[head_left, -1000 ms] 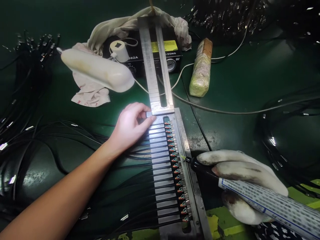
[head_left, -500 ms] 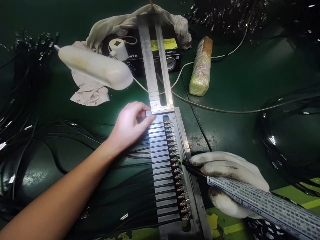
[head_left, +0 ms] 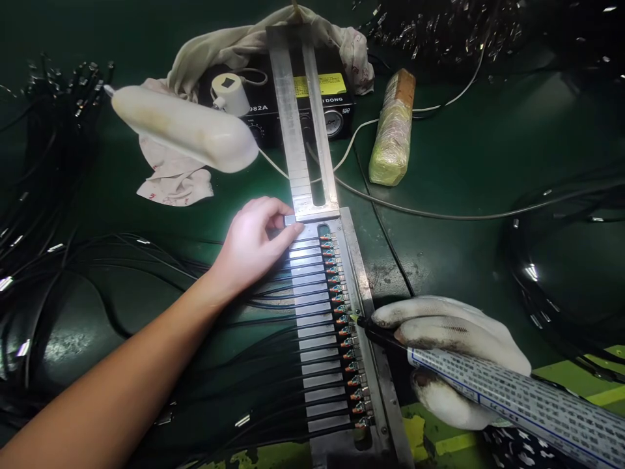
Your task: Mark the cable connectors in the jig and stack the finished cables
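Observation:
A long metal fixture (head_left: 322, 384) holds a row of black cables side by side, their connector ends with coloured wires lined up along its right part. My left hand (head_left: 258, 241), bare, pinches the fixture's upper left corner between thumb and fingers. In a stained white glove, my right hand (head_left: 454, 352) grips a printed tube (head_left: 508, 391) with a black nozzle. The nozzle's greenish tip is at the connectors (head_left: 349, 319) near the middle of the row. A slotted metal plate (head_left: 288, 124) extends from the fixture's top end.
Behind the plate is a black box (head_left: 273, 124) with a dial and gauge, draped with a cloth (head_left: 215, 49). A white elongated object (head_left: 185, 130) is at upper left, a wrapped block (head_left: 393, 130) at upper right. Cable bundles (head_left: 53, 130) lie on both sides.
My right hand and the tube have shifted slightly right and down, with the nozzle tip still beside the middle connectors. My left hand keeps its place on the fixture's corner.

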`<control>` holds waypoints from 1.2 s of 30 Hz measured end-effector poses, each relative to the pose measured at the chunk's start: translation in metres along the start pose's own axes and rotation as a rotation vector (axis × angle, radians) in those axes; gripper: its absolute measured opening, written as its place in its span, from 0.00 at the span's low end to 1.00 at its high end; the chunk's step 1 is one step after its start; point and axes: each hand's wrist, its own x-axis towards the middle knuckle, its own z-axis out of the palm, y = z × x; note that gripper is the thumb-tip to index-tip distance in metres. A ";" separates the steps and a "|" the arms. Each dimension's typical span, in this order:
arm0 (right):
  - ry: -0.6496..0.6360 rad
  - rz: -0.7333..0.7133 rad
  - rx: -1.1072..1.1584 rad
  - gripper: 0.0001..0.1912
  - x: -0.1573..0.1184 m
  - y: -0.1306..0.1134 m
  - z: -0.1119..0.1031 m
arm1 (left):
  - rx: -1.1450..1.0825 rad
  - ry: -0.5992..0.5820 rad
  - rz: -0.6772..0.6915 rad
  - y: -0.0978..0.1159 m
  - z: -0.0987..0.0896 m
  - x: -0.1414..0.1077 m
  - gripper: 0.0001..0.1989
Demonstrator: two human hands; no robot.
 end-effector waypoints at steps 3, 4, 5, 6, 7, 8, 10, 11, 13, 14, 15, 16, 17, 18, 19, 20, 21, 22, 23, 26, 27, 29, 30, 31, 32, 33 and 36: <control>-0.006 -0.001 -0.002 0.09 0.000 0.000 -0.001 | 0.002 -0.002 -0.009 0.000 0.000 0.000 0.11; -0.004 0.000 -0.003 0.09 0.000 0.000 0.000 | 0.005 -0.002 -0.010 0.000 0.000 0.000 0.11; 0.000 0.002 -0.004 0.08 0.000 0.000 0.000 | 0.008 -0.003 -0.009 0.001 0.000 0.000 0.11; 0.004 0.003 -0.005 0.08 0.000 0.001 0.000 | 0.011 -0.004 -0.008 0.001 -0.001 0.000 0.11; 0.009 0.005 -0.004 0.08 0.000 0.001 0.000 | 0.012 -0.005 -0.006 0.001 -0.001 0.000 0.11; 0.013 0.006 -0.003 0.09 0.000 0.001 0.001 | 0.010 -0.004 -0.005 0.001 -0.001 0.000 0.11; 0.017 0.005 -0.001 0.10 -0.001 0.001 0.001 | 0.002 -0.002 -0.004 0.001 -0.001 0.000 0.11; 0.018 0.003 0.001 0.10 -0.001 0.001 0.001 | -0.002 -0.001 -0.004 0.001 0.000 0.000 0.11; 0.019 -0.002 0.001 0.10 -0.001 0.001 0.001 | -0.005 0.000 -0.004 0.001 0.000 0.000 0.11; 0.018 -0.003 0.000 0.11 -0.001 0.001 0.001 | -0.005 0.000 -0.005 0.001 0.000 0.000 0.11; 0.017 -0.002 -0.001 0.11 -0.001 0.001 0.001 | -0.005 -0.001 -0.006 0.001 0.000 0.000 0.11; 0.017 -0.002 -0.001 0.12 -0.002 0.001 0.001 | -0.004 0.000 -0.006 0.001 0.000 0.000 0.11; 0.018 -0.001 -0.001 0.12 -0.002 0.001 0.001 | -0.004 -0.001 -0.006 0.001 0.000 0.000 0.11; 0.018 -0.002 0.001 0.11 -0.002 0.001 0.001 | -0.004 -0.001 -0.006 0.001 0.000 0.000 0.11; 0.016 -0.005 0.004 0.11 -0.001 0.002 0.001 | -0.003 -0.001 -0.007 0.001 0.000 0.000 0.11; 0.014 -0.005 0.009 0.10 -0.001 0.002 0.001 | -0.002 -0.002 -0.008 0.001 0.000 0.000 0.11; 0.011 -0.004 0.014 0.10 -0.001 0.002 0.001 | -0.002 -0.002 -0.009 0.001 0.000 0.000 0.11; 0.012 0.000 0.018 0.10 0.000 0.003 0.001 | -0.003 -0.002 -0.009 0.001 0.000 0.000 0.11; 0.017 0.005 0.020 0.10 0.000 0.003 0.002 | -0.003 -0.003 -0.008 0.001 0.000 0.000 0.11; 0.039 0.019 0.013 0.10 0.001 0.002 0.002 | -0.002 -0.005 -0.005 0.001 0.000 0.000 0.11; 0.045 0.024 0.006 0.10 0.001 0.001 0.003 | -0.001 -0.005 -0.007 0.001 0.000 0.000 0.11; 0.047 0.035 -0.003 0.10 0.002 0.001 0.003 | 0.004 -0.006 -0.011 0.001 0.000 0.000 0.11; 0.048 0.040 -0.008 0.10 0.002 0.001 0.003 | 0.006 -0.006 -0.013 0.001 0.000 0.001 0.11; 0.047 0.043 -0.014 0.10 0.003 0.001 0.003 | 0.008 -0.008 -0.013 0.001 0.000 0.001 0.11; 0.040 0.042 -0.019 0.10 0.003 0.001 0.003 | 0.008 -0.008 -0.011 0.001 0.000 0.001 0.11; 0.031 0.038 -0.023 0.09 0.004 0.002 0.003 | 0.008 -0.008 -0.008 0.000 0.000 0.001 0.11; 0.012 0.023 -0.032 0.09 0.003 0.003 0.002 | 0.004 -0.006 0.001 0.000 0.000 0.000 0.11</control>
